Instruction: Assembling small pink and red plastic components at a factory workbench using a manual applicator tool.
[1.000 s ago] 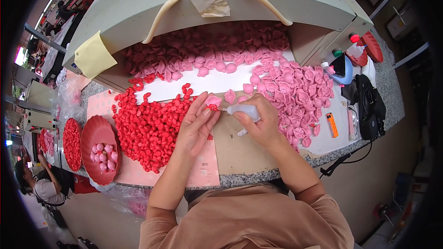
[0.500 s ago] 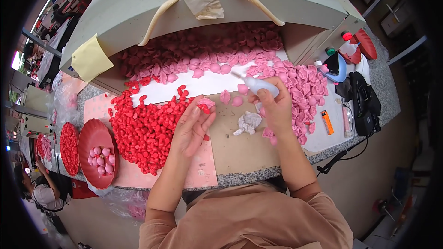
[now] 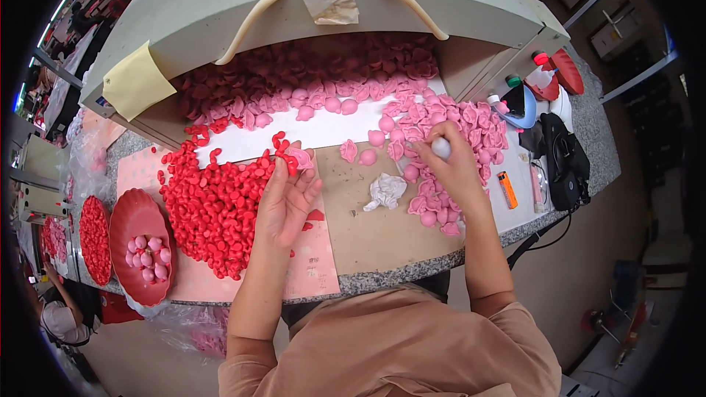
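Left hand [image 3: 288,202] half-curled, pinching red piece [image 3: 292,166], pink piece [image 3: 302,156] touching it. Right hand [image 3: 454,167] gripping pale bottle [image 3: 441,148], lying well right of both, axis seemingly pointing cameraward.

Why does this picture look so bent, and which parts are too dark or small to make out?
In the head view, the fisheye lens bows the granite table edge and leaves the corners black; in the head view, the pink pieces deep inside the cabinet sink into shadow, while the petal-like piece in the left hand is lit but too small to show fine detail.
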Demonstrator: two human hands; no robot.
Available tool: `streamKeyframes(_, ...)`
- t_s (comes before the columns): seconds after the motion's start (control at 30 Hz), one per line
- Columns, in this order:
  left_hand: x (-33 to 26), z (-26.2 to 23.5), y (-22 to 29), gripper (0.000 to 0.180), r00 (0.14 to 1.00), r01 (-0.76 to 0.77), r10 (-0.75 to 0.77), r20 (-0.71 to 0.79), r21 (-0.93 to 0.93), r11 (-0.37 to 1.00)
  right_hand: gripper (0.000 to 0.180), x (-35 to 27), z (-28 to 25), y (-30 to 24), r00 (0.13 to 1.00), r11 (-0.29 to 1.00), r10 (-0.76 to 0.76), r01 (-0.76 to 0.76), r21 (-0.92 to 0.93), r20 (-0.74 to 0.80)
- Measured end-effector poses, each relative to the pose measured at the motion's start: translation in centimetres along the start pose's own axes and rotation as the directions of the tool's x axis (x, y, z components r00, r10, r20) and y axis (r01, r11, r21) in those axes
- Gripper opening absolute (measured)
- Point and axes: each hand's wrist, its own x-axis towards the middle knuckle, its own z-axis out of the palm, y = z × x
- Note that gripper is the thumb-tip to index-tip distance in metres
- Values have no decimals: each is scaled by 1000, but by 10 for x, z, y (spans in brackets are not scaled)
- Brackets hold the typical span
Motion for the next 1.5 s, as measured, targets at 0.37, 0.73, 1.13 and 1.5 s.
streamKeyframes(0.37,-8,-3,6,47,997,-78,78,3,65,995,24,-5,36,-9,970,817,-191,241,-524,149)
streamKeyframes(0.73,-2,-2,23,45,985,-173,173,8,15,985,27,-15,107,-12,792,861,-339,479,-173,508)
streamKeyframes(1.13,-2,-1,24,43,992,-122,121,40,30,992,23,-12,84,-21,824,909,-214,365,-202,524)
streamKeyframes(1.5,5,-18,10,36,975,-110,132,180,-125,986,19,-23,85,-29,753,959,194,-10,-284,628)
